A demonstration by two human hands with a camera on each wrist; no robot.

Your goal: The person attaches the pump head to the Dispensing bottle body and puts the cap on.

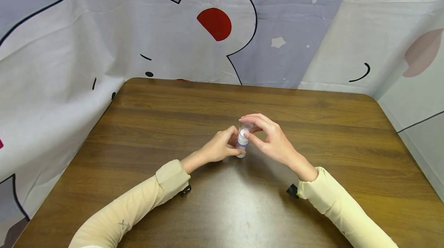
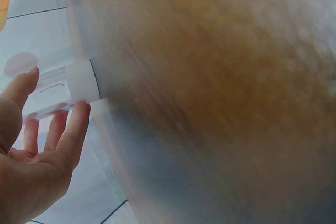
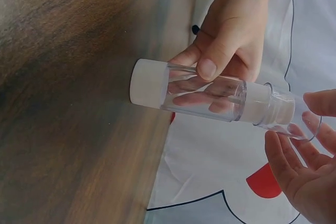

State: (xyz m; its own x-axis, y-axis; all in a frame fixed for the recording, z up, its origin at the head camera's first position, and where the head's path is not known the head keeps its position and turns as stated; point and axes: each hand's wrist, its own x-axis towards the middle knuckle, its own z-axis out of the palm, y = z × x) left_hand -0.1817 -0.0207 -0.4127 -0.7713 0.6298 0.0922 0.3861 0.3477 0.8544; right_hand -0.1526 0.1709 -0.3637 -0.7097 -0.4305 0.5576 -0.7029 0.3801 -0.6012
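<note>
A clear pump bottle (image 3: pixel 205 95) with a white base and white pump top stands upright on the table in the head view. My left hand (image 1: pixel 219 147) grips its see-through body between thumb and fingers, low down. Over the pump top sits a clear cap (image 3: pixel 310 121), which my right hand (image 1: pixel 272 140) holds from above by thumb and fingertips. In the right wrist view the cap overlaps the white pump head. The left wrist view shows the left fingers around the body, with the white base (image 2: pixel 83 81) beyond them.
The brown wood-grain table (image 1: pixel 166 113) spreads around both hands. Behind it and along the sides hangs a printed cloth (image 1: pixel 156 28). Small dark devices sit at the left cuff (image 1: pixel 185 190) and the right cuff (image 1: pixel 292 191), low over the tabletop.
</note>
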